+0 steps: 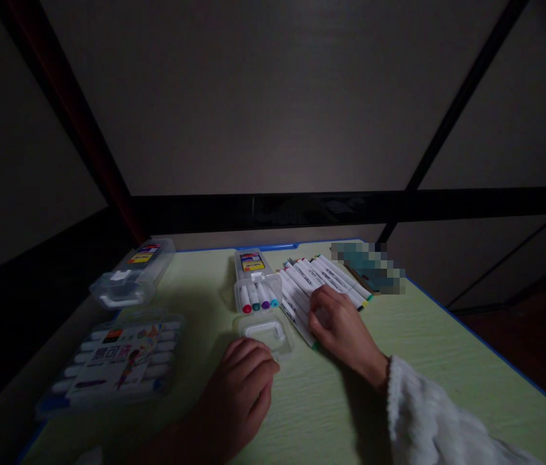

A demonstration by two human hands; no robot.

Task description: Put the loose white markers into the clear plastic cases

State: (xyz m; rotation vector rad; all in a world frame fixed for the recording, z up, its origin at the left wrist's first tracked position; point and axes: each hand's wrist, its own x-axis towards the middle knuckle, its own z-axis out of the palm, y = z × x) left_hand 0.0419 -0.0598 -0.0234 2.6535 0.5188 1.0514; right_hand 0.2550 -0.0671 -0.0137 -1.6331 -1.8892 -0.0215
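My right hand [338, 326] is closed, with thumb and forefinger pinched at the near left side of a spread of white markers [296, 287]; a marker appears to be at its fingertips. Curled and palm down, my left hand [246, 391] is at the front edge of a clear lid [263, 332]. What its fingers hold, if anything, is hidden. Behind that lid lies an open clear plastic marker case [252, 261]. A few markers stick out of its near end, with red, dark green, purple and light blue caps [265, 305].
At the far left lies another clear case [141, 268] with a handle. Nearer me, a flat clear pack of markers [115, 361] has a printed label. A teal, pixelated item [372, 266] lies at the back right. The pale green table [428, 349] has a blue edge and stands against a wall.
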